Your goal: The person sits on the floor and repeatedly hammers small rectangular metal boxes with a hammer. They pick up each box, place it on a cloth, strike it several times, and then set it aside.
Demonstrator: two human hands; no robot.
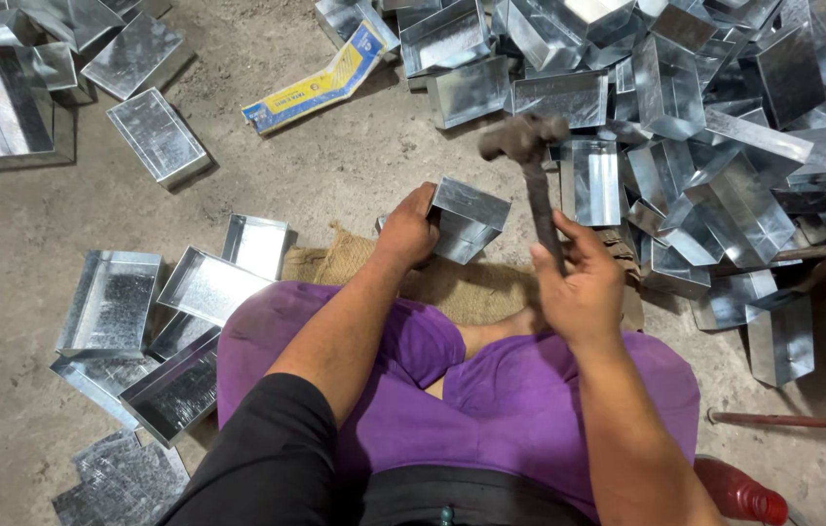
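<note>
Big heap of galv. sheet-metal boxes (705, 107) far right, smaller stack of trays (140, 321) near left, concrete floor (355, 166), burlap sack (452, 282) under the work, yellow-blue carton (320, 83) far centre. Person sits cross-legged; left hand (405, 229) wraps tight round the near-left edge of a small tin box (467, 219), propped tilted on the sack at centre. Right hand (579, 282) fully closed on hammer (530, 166) handle, head raised and blurred above box; risk: strike could glance off onto left fingers, or dent the thin wall.
</note>
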